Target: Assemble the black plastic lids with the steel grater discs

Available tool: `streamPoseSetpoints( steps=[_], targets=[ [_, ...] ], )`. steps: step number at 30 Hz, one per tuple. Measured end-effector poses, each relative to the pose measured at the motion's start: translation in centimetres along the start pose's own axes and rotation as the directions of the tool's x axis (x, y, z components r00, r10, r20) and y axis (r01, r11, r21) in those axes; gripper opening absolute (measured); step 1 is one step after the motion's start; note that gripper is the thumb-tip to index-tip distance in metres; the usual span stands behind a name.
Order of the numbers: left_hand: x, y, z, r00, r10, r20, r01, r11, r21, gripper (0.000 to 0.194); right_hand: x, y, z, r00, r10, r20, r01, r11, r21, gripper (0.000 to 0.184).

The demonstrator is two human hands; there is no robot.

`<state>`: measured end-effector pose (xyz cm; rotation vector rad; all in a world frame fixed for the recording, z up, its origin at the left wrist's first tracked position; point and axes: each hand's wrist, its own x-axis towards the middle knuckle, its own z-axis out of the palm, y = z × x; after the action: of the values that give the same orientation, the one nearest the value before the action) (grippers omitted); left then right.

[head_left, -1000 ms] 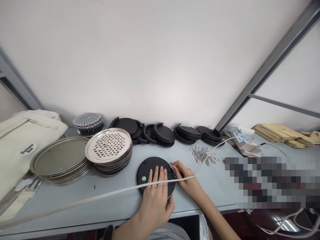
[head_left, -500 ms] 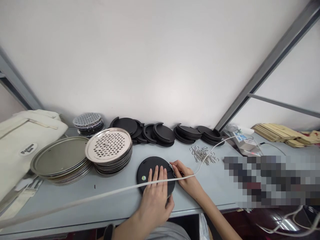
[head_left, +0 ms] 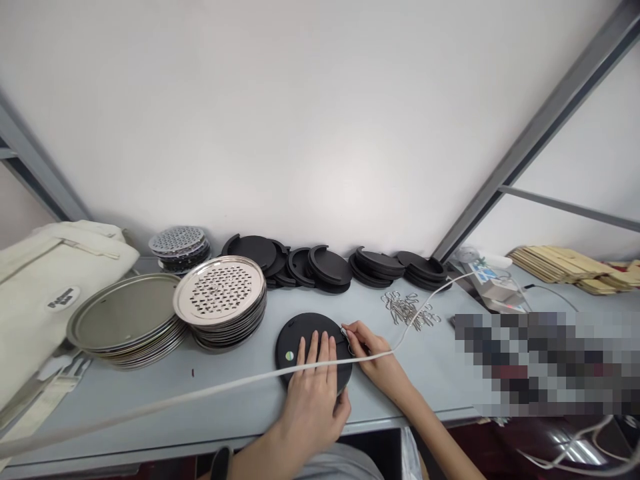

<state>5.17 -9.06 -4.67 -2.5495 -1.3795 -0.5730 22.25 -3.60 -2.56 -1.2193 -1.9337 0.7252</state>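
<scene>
A round black disc (head_left: pixel 295 330) with a small green-and-white sticker lies on the grey table near its front edge. Flat across its top rests my left hand (head_left: pixel 314 393), fingers stretched out, thumb at the near right rim. At the disc's right rim, my right hand (head_left: pixel 370 347) pinches a small metal wire hook (head_left: pixel 345 331), partly hidden by the fingers. Similar wire hooks (head_left: pixel 410 311) lie in a loose pile beyond my right hand. A white cable (head_left: pixel 225 385) crosses the view in front of both hands.
Black round pieces with raised rims (head_left: pixel 330 265) line the wall. Leftward stand stacks of perforated metal discs (head_left: pixel 220 293), plain metal plates (head_left: pixel 125 310) and a cream bag (head_left: pixel 65 260). To the right are wooden pieces (head_left: pixel 555 263) and a blurred-out area.
The view has shifted slightly, so the scene sits a little further right. Both hands keep their places on the disc and the hook.
</scene>
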Motion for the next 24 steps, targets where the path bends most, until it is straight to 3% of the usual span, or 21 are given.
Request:
streamPoseSetpoints(
  steps=[24],
  targets=[
    [-0.05,-0.14,0.1,1.0,0.009,0.015,-0.008,1.0,-0.02,0.07,-0.45,0.12,0.25,0.999,-0.026,-0.035,0.025,0.999,-0.035,0.016]
  ],
)
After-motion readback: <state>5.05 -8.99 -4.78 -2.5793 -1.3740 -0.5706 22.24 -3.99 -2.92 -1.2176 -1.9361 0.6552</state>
